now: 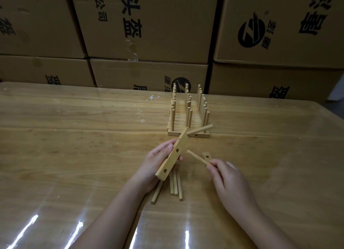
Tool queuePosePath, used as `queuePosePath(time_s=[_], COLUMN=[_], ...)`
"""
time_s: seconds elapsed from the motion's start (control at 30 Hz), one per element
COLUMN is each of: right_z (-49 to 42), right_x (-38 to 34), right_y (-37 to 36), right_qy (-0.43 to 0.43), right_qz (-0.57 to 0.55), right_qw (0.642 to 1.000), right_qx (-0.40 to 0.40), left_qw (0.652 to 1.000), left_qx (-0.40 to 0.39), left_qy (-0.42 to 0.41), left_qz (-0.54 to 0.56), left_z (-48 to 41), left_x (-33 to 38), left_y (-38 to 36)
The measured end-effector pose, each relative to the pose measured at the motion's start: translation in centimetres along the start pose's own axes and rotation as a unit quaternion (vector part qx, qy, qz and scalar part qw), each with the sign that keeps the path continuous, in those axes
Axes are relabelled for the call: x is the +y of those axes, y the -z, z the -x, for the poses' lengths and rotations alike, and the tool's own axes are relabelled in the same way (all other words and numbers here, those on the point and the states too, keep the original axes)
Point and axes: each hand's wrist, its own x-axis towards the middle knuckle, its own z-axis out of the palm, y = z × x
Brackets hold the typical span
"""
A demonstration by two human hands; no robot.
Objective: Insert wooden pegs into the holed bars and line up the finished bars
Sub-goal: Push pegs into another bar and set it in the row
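The left hand point(154, 165) is gripping a pale flat wooden bar with round holes point(175, 155), tilted above the middle of the counter point(74, 146). The right hand point(229, 181) is pinching a thin round wooden peg point(197, 157) just beside it.

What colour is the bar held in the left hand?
The bar is pale natural wood; head view.

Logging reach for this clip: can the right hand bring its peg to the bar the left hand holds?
Probably yes: the peg in the right hand points at the bar, tip close, with nothing between them.
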Motion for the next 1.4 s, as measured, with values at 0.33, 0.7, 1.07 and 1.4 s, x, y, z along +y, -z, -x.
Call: queuePosePath(time_s=[0.33,0.7,1.07,1.4], right_z=[0.2,0.3,0.5,1.0], right_x=[-0.4,-0.3,-0.8,-1.2], right_y=[-0.2,0.1,0.0,-0.3], right_qy=[0.077,0.121,0.141,0.107], right_qz=[-0.007,0.102,0.167,0.12], right_qw=[0.994,0.986,0.973,0.985], right_qx=[0.073,0.042,0.076,0.059], left_qw=[0.998,0.999,0.996,0.99], left_qx=[-0.03,-0.02,0.01,0.037], left_qy=[0.0,-0.003,-0.034,-0.043], left_qz=[-0.046,-0.044,-0.087,-0.126], left_z=[0.0,0.0,-0.2,-0.4], left_x=[-0.1,-0.4,-0.9,-1.2], left_y=[0.0,0.1,-0.3,-0.3])
